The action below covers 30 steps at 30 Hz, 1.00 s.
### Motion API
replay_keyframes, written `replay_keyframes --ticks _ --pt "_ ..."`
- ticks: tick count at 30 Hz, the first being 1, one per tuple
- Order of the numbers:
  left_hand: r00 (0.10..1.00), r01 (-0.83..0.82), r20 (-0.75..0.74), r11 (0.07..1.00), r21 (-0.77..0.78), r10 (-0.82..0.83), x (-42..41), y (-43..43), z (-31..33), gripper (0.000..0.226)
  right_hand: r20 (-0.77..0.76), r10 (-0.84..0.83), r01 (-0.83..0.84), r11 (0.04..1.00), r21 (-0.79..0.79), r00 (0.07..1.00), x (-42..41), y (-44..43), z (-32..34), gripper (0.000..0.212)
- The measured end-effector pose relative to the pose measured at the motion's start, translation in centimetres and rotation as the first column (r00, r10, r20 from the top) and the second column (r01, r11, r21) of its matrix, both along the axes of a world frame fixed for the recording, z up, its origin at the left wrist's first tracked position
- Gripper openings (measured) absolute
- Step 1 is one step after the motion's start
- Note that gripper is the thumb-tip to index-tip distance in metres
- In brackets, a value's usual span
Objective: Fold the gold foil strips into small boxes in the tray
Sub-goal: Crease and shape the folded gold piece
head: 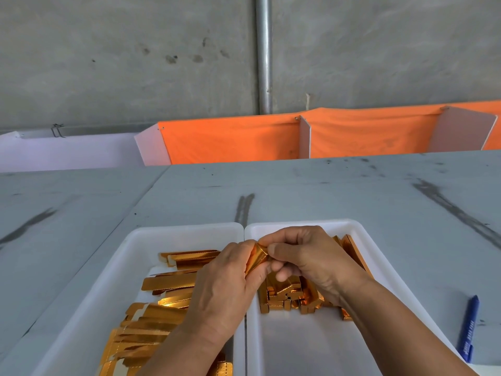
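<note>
The gold foil strip (256, 258) is half curled into a tube and needs crisp creases: better to press along the scored lines than to roll it, I judge, so the walls stand square. It sits above the seam between the two white trays, pinched between the left hand (222, 289) and the right hand (306, 256), fingers curled on it from both sides. Flat strips (168, 283) fill the left tray (127, 256); finished boxes (287, 297) lie in the right tray (360, 234) on the counter (325, 191).

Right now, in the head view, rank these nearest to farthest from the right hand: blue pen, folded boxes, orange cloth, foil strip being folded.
1. Foil strip: pinched by the right hand.
2. Folded boxes: just beneath, right tray.
3. Blue pen: on table, far right.
4. Orange cloth: beyond the table.
</note>
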<state>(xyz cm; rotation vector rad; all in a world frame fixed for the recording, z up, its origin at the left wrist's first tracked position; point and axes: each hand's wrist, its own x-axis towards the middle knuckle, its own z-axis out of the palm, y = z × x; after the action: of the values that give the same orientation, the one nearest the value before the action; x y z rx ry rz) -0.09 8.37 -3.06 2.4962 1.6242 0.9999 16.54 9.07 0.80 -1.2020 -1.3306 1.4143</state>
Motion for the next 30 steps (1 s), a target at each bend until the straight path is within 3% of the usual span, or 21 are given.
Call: replay_keyframes --ticks 18,27,30 --pt "0.998 -0.048 -0.033 0.999 -0.018 0.048 0.1 -0.2 0.1 0.073 -0.006 0.002 -0.001 0.999 0.054 1.0 -0.1 -0.1 -0.4 0.007" --pt "0.997 -0.07 -0.021 0.997 -0.018 0.07 -0.1 -0.2 0.1 0.048 0.146 -0.017 -0.003 0.991 0.136 0.989 -0.9 -0.2 -1.1 0.006" --pt "0.997 -0.075 -0.009 0.997 -0.005 0.075 0.1 -0.1 0.2 0.042 0.128 -0.058 0.038 0.988 0.152 0.99 -1.3 -0.2 -1.2 0.002"
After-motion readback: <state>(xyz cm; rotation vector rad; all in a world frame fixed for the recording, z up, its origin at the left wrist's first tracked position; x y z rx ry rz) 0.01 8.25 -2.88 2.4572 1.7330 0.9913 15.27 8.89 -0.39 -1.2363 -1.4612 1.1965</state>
